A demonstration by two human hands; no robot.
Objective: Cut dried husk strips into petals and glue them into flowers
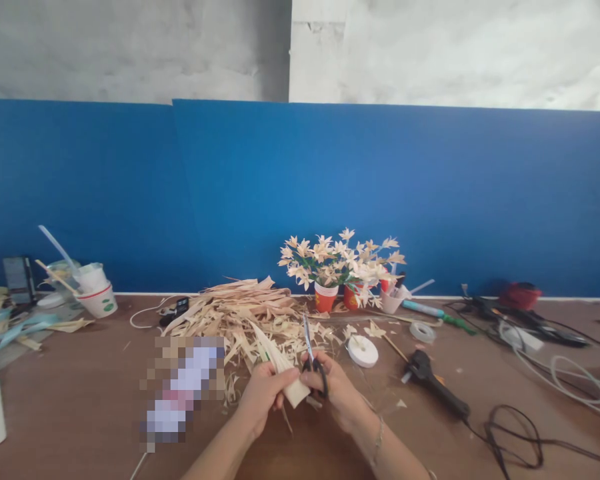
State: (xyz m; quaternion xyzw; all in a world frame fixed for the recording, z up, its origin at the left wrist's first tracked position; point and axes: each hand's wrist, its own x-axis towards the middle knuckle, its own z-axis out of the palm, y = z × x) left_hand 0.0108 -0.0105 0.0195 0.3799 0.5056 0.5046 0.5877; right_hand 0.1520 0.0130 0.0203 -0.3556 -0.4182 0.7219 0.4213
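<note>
Between the thumb and fingers of my left hand (264, 393) is a pale, dry piece of corn husk (296, 393), its long strip slanting up and away to the left. My right hand (339, 388) is closed around black-handled scissors (307, 335), whose blades point up and away from me. The right fingertips come close to the husk's near end; whether they pinch it too I cannot tell. Just beyond both hands spreads a heap of husk strips and scraps (245, 300). A round white spool (363, 351) lies right of the scissors.
Pale husk flowers (325, 252) stand in red paper cups (326, 298) at the back. On the right lie a black glue gun (437, 385), a tape roll (423, 331) and tangled cables (525, 427). A blurred object (185, 390) and a white cup (97, 301) are leftward.
</note>
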